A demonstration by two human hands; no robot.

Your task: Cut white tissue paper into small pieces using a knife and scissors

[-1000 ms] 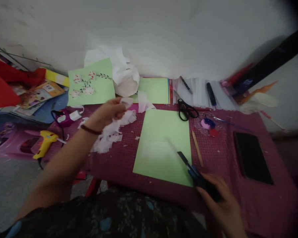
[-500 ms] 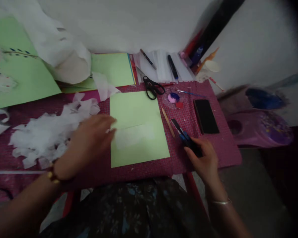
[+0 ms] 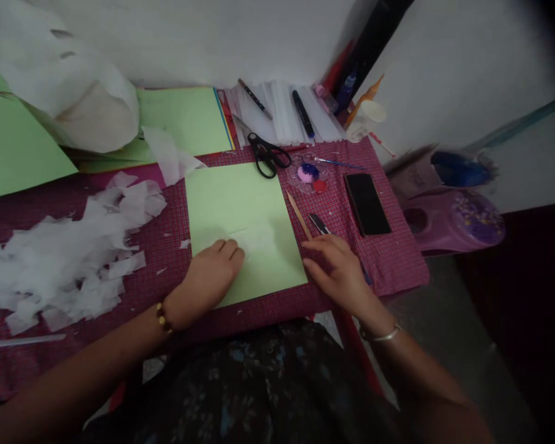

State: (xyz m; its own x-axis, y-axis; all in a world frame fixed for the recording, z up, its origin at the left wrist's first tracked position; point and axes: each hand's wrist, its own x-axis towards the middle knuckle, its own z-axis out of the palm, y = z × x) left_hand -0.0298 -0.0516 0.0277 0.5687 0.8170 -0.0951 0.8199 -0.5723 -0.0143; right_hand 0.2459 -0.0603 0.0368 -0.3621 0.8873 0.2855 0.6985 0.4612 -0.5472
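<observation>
A pale green sheet of paper (image 3: pixel 235 191) lies on the table, with a thin piece of white paper (image 3: pixel 259 237) on it. My left hand (image 3: pixel 215 271) rests on the sheet at the white piece's left edge. Its fingers are curled together and the thumb is hidden, so what they grip is not visible. Beside the sheet, my right hand (image 3: pixel 340 271) hovers with fingers parted over a utility knife (image 3: pixel 320 224). The knife lies on the cloth, its handle mostly covered by the hand. Just left of these fingers is a wooden pencil (image 3: pixel 298 216).
Black scissors (image 3: pixel 268 157) overlap the sheet's top edge. Behind the right hand are a paint palette (image 3: pixel 309 176) and a phone (image 3: pixel 367 203). White paper scraps (image 3: pixel 60 265) are heaped at left. A white paper roll (image 3: pixel 97 117) and stacked green sheets (image 3: pixel 180 120) stand behind.
My right hand has let go of the utility knife, which now lies on the table. My left hand has come right and down onto the green sheet. The view has shifted slightly.
</observation>
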